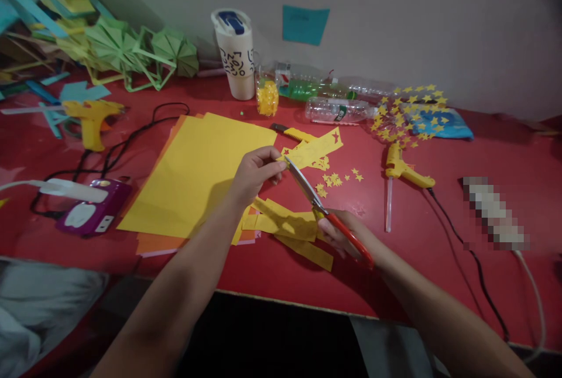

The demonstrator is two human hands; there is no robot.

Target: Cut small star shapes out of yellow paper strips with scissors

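Observation:
My left hand (256,174) pinches a small piece of yellow paper (283,159) between thumb and fingertips; its outline is too small to make out. Red-handled scissors (349,236) are gripped in my right hand (363,232), their blade tips touching or very near that piece. Just beyond the blades lies a yellow paper strip (322,148) with star-shaped cutouts. Small yellow paper stars (332,180) are scattered to the right of the scissors. Beneath my wrists, more yellow strips (285,221) overlap on the red table (272,275).
Yellow sheets (193,161) lie stacked at left over orange ones. A yellow glue gun (92,117) and purple power adapter (94,207) stand further left. Another glue gun (406,170), a star cluster (413,112), plastic bottles (338,110), a tumbler (237,56) and a cutter knife (292,132) also lie about.

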